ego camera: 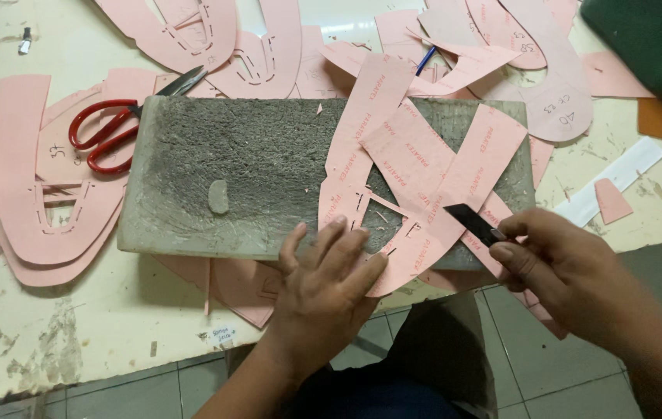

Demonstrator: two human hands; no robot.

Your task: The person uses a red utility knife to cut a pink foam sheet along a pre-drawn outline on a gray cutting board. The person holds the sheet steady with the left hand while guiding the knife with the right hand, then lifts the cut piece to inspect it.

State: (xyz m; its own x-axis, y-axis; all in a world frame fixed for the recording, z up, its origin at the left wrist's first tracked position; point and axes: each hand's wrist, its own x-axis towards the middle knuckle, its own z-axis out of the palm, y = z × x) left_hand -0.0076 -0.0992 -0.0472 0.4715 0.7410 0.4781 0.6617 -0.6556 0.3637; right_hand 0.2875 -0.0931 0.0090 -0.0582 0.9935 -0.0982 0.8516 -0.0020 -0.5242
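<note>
A grey scored cutting block (pixel 245 171) lies on the pale worktable (pixel 75 310). Over its right half lies a pink card pattern piece (pixel 416 171) with cut slots and printed lettering. My left hand (pixel 323 283) presses flat, fingers spread, on the lower edge of that piece at the block's near edge. My right hand (pixel 560 271) pinches a short black-bladed knife (pixel 474 223), its tip resting on the pink piece at the right. A small pink offcut (pixel 218 196) sits alone on the block's left half.
Red-handled scissors (pixel 110 132) lie left of the block among several pink pattern pieces (pixel 36 194). More pink shapes (pixel 532 70) pile at the back right near a blue pen (pixel 425 60) and a dark green object (pixel 649 39). The table's front edge runs just below my hands.
</note>
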